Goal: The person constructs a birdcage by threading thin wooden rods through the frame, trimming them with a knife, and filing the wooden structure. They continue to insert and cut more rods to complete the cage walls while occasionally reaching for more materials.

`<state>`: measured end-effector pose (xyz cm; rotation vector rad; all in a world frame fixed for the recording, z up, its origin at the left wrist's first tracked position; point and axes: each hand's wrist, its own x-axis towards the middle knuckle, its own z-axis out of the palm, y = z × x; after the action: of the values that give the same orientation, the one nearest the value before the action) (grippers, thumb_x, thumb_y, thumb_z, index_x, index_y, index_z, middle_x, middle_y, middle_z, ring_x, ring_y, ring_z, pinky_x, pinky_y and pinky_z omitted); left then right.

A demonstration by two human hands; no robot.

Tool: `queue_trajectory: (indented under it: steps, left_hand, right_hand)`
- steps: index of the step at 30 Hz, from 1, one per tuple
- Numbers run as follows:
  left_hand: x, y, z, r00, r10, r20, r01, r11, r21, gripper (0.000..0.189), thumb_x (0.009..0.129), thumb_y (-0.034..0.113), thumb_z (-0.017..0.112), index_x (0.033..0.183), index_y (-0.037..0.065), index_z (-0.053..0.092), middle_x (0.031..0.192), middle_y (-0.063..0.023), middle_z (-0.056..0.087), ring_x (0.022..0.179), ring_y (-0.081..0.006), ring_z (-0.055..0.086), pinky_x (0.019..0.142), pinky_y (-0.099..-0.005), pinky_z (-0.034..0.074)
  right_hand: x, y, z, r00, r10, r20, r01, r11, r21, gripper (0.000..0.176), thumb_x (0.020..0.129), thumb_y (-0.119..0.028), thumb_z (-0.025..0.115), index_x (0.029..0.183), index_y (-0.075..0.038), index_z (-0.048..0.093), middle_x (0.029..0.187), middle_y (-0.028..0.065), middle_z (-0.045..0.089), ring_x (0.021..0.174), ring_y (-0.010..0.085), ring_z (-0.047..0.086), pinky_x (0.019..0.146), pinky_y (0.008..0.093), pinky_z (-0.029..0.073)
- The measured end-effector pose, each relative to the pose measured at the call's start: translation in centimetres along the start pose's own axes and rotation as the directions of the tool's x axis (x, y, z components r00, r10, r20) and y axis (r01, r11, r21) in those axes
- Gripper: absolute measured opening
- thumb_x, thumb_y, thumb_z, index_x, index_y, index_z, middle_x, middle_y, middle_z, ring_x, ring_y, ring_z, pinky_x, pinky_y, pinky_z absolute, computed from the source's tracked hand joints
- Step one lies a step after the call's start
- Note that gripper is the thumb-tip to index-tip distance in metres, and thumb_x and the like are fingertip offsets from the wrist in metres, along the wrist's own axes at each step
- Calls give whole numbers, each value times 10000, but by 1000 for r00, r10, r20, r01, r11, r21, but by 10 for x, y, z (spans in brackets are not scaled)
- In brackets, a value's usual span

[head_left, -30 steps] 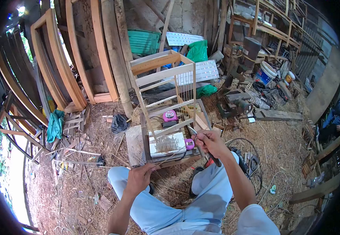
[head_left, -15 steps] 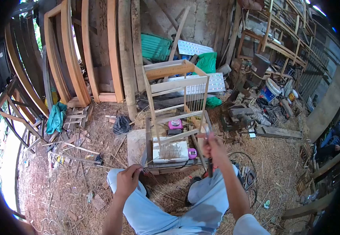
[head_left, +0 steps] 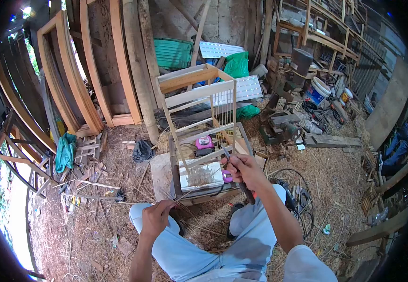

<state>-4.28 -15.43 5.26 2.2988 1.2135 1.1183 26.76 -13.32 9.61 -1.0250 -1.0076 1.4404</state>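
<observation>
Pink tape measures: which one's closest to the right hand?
The smaller tape measure, at the white board's right edge, just beside the right hand. The larger tape measure lies farther back inside the wooden frame.

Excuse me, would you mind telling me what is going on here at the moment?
A person sits on a straw-strewn floor before a wooden frame with thin upright bars. The right hand grips a dark-handled tool, its tip up by the frame's lower rail. The left hand holds thin sticks beside the knee. A pink tape measure lies inside the frame.
</observation>
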Motion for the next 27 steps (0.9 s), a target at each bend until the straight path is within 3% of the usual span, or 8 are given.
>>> queue_trajectory:
  steps: [3,5,7,10,13,18,22,27]
  left_hand:
    - [0,-4,-1,1000,1,27,-1,1000,-13,99,802,-1,644,889,43,656,816,-122,689,646,-292,664,542,-349,515]
    - [-11,-23,-2,1000,-9,14,9,1000,12,104,801,-13,637,887,41,660,803,-131,686,651,-286,668,545,-349,516]
    - [-19,-38,-19,989,-138,-60,142,987,70,92,810,-10,631,882,40,660,801,-138,683,652,-292,667,549,-355,516]
    - [-7,-27,-10,994,-77,-75,85,992,95,81,819,14,640,895,43,640,766,-140,668,630,-311,649,533,-369,502]
    - [15,-15,11,995,-59,-83,62,998,30,106,814,20,653,909,53,623,735,-137,652,610,-318,635,514,-378,484]
    - [26,-2,17,996,66,-66,-65,998,14,95,817,21,652,905,48,629,761,-128,660,600,-295,636,508,-360,479]
    - [22,3,16,994,-108,29,111,988,-110,98,840,43,648,937,34,637,786,-129,666,599,-259,644,532,-323,487]
    - [42,40,27,996,-90,24,93,974,-207,113,856,54,638,966,30,641,788,-154,667,630,-266,657,570,-322,495]
  right_hand:
    - [11,15,-22,1000,-27,-15,27,1000,-14,314,1015,-231,417,1076,24,590,650,-20,443,493,45,327,438,202,283]
    - [30,31,-73,789,-298,-538,95,923,-372,324,991,-289,468,1075,-1,590,623,-62,440,488,27,336,425,196,245]
    - [11,-16,-105,846,-277,-456,330,943,38,330,978,-296,488,1104,-12,598,613,-68,438,480,32,343,422,199,247]
    - [0,-17,-68,949,-169,-267,140,982,-127,356,978,-305,485,1153,-11,583,606,-71,421,474,37,326,421,202,246]
    - [-11,-9,-14,982,37,-183,-40,999,-11,376,979,-300,483,1293,-97,522,623,-48,412,506,52,345,443,198,261]
    - [-4,1,6,997,-70,42,62,982,176,319,1016,-269,413,1217,-52,533,656,-44,426,508,32,305,447,203,253]
    - [-2,2,7,997,-56,60,50,993,107,324,1019,-269,404,1207,-45,543,660,-50,419,511,27,278,448,205,239]
    - [-7,5,35,990,-25,141,39,994,-99,318,1018,-274,407,1120,-20,568,645,-46,401,510,38,292,456,203,249]
